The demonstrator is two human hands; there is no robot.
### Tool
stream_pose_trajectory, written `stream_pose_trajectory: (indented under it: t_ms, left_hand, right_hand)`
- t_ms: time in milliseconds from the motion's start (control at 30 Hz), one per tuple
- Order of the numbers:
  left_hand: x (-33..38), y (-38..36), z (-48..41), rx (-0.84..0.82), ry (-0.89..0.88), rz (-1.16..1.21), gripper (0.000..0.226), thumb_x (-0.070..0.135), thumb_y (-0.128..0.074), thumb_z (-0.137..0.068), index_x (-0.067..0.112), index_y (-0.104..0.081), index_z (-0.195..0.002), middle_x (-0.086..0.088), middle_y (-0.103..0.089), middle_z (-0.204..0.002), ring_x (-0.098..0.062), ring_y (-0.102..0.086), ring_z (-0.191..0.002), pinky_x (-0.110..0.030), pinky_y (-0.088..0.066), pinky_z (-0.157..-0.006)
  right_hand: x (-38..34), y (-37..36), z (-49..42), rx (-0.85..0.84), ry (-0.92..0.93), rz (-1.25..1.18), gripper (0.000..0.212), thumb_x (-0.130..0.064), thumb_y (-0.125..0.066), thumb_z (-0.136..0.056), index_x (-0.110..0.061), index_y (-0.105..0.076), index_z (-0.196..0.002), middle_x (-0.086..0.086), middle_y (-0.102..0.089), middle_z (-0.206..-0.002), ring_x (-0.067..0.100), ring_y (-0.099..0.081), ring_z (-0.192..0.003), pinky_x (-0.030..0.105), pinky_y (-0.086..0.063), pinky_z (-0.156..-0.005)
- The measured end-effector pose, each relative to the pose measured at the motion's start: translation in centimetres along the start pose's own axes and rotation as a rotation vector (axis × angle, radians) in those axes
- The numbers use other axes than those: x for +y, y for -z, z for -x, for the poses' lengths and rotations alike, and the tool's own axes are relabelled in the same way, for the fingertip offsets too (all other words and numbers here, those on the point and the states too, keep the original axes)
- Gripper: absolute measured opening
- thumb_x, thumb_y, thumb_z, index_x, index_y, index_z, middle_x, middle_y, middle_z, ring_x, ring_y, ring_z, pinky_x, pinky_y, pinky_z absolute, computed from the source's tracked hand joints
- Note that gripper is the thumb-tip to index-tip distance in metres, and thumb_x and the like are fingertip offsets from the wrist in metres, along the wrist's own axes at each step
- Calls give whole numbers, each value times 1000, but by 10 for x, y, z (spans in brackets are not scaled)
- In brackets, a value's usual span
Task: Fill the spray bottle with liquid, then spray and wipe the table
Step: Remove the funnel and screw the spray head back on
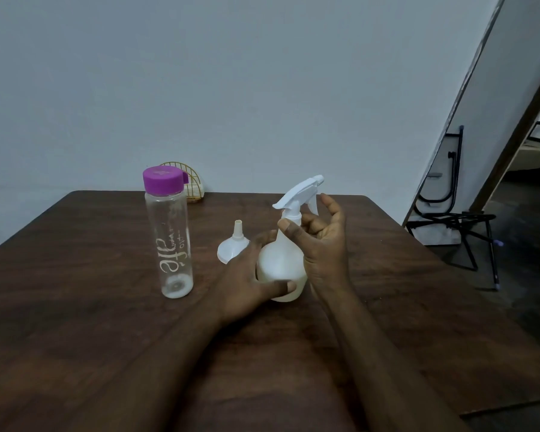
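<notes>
Head view: a white spray bottle [279,266] stands upright mid-surface [75,307]. The left hand [247,279] wraps its round body, thumb across the front. The right hand [323,244] is loosely spread beside the neck, its thumb touching it. To the left stand an upturned funnel [231,251] and a purple-capped clear bottle [170,238].

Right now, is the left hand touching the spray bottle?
Touching. In the head view the left hand grips the spray bottle, its thumb lying across the lower body.
</notes>
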State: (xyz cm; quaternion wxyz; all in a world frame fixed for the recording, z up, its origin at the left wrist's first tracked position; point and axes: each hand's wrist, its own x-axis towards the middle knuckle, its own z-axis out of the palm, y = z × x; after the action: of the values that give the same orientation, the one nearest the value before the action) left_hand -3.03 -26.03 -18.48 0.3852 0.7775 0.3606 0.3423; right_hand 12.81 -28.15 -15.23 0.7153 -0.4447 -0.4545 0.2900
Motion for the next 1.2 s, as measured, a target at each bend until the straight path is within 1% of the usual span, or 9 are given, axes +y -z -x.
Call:
stream_pose_trajectory:
  t_ms: [100,300,467,533,633,700,800,1033,1200]
  left_hand:
    - [-4,-1,-2,8,-11,-59,90,58,-86,-69,48,-40,-145,32,-57,-129,7,-55,-119,-28,-50,-101]
    - [-2,-14,-2,202,-19,-160,82,72,-85,-53,53,-43,-120,28,-58,-112,10,-56,-101,-22,-52,-79]
    - [-3,-22,-3,269,-24,-237,87,78,-81,-54,48,-42,-126,25,-59,-115,5,-58,-100,-26,-55,-78]
    - [-4,-24,-4,271,-24,-241,87,79,-79,-55,44,-45,-128,23,-59,-117,2,-60,-102,-33,-58,-81]
    - [-3,-27,-4,283,-23,-263,89,81,-76,-56,41,-45,-129,22,-58,-118,-1,-60,-102,-37,-58,-81]
    - [-1,-29,-4,308,-32,-292,88,84,-73,-55,42,-43,-126,23,-55,-116,-1,-59,-100,-34,-57,-77]
    - [0,-29,-3,339,-40,-320,87,89,-69,-54,42,-40,-122,24,-49,-113,-2,-56,-96,-34,-55,-70]
    - [-1,-29,-3,361,-15,-403,94,92,-64,-53,37,-39,-125,14,-53,-124,-10,-55,-101,-39,-55,-73]
    - [0,-28,-2,336,-8,-425,99,90,-64,-55,35,-35,-132,12,-53,-130,-9,-52,-100,-34,-46,-68]
  right_hand:
    - [0,3,-2,-12,11,8,86,-44,-91,-66,-44,-39,-134,3,-80,-105,19,-75,-104,29,-52,-91]
    - [0,3,1,1,32,4,88,-42,-90,-64,-31,-44,-138,6,-80,-109,31,-73,-99,45,-56,-94]
    - [-4,0,5,86,67,67,73,-45,-90,-64,-40,-50,-125,-3,-81,-103,23,-74,-85,36,-57,-83]
    - [-4,-2,6,119,84,88,69,-45,-89,-65,-40,-51,-122,-4,-81,-102,22,-73,-82,32,-56,-79]
    - [-3,-3,7,135,98,115,65,-43,-89,-69,-36,-50,-121,-1,-81,-101,34,-72,-84,44,-56,-81]
    - [-2,-2,8,148,113,168,63,-48,-87,-70,-37,-50,-120,-2,-81,-100,24,-70,-78,45,-55,-80]
    - [-2,-2,9,162,169,263,57,-51,-84,-74,-41,-50,-118,-11,-79,-99,7,-67,-77,33,-55,-76]
    - [-1,-2,9,139,196,314,61,-53,-88,-66,-34,-55,-114,-12,-77,-101,8,-71,-87,19,-50,-70]
    - [4,-2,10,142,196,404,53,-51,-92,-67,-36,-59,-105,-13,-74,-96,5,-64,-76,18,-49,-65]
